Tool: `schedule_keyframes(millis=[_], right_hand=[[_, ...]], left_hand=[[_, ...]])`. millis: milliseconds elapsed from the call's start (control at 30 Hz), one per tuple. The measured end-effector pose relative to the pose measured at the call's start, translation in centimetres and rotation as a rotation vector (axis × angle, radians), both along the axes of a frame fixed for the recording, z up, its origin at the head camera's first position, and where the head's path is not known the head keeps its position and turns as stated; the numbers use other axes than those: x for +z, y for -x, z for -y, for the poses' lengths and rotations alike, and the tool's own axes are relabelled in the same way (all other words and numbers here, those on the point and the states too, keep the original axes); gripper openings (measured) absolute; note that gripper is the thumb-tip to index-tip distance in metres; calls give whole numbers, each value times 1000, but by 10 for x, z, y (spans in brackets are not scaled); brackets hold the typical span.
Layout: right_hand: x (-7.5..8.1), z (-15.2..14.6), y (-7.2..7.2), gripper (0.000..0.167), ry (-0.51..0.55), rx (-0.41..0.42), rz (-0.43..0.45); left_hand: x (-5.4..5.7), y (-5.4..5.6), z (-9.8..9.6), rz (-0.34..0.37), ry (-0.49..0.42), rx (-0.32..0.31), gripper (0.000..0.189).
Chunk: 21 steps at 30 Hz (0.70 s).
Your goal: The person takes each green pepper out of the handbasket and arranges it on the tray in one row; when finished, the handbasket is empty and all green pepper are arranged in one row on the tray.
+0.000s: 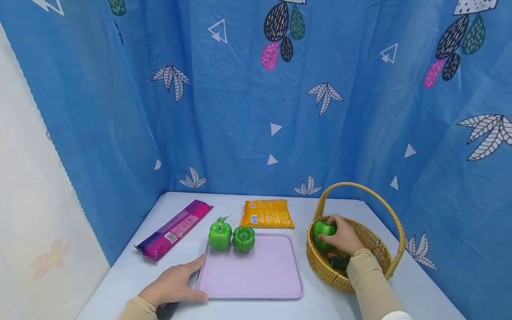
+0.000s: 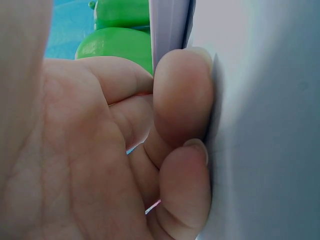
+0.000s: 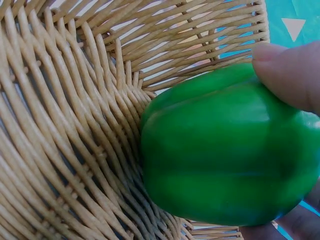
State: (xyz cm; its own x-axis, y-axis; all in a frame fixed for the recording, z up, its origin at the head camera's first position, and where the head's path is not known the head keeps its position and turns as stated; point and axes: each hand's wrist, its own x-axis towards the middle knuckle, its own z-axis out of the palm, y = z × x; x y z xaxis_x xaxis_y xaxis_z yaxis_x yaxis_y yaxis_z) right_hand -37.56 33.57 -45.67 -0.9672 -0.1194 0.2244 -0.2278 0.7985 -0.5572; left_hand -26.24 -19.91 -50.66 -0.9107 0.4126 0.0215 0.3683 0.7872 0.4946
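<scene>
In the head view, my right hand (image 1: 346, 235) reaches into a wicker basket (image 1: 332, 276) and grips a green bell pepper (image 1: 325, 234). The right wrist view has this pepper (image 3: 225, 155) between thumb and fingers, close against the woven wall (image 3: 65, 125). My left hand (image 1: 176, 282) lies at the left edge of a light purple tray (image 1: 252, 280), with index finger and thumb at its rim. Two more green bell peppers, one on the left (image 1: 219, 236) and one on the right (image 1: 243, 240), sit side by side at the tray's back left.
A pink and purple packet (image 1: 176, 229) lies left of the tray. Behind the tray lies an orange packet (image 1: 268, 213). A small green thing with a thin pale tip (image 1: 224, 218) is behind the left pepper. The basket's tall handle (image 1: 380, 200) arches over its opening. A blue curtain (image 1: 248, 98) hangs behind the table.
</scene>
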Motion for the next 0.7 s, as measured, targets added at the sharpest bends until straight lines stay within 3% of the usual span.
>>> schedule_keyframes(millis=[167,367,700], right_hand=[[-2,0,1,82,-19,16,-20],[-4,-2,4,67,-22,18,-50],[-9,-4,6,63,-48,9,-13]], left_hand=[[0,0,0,2,-1,2,122],[2,-1,-1,1,-2,6,121],[2,-2,-1,28,-8,17,119]])
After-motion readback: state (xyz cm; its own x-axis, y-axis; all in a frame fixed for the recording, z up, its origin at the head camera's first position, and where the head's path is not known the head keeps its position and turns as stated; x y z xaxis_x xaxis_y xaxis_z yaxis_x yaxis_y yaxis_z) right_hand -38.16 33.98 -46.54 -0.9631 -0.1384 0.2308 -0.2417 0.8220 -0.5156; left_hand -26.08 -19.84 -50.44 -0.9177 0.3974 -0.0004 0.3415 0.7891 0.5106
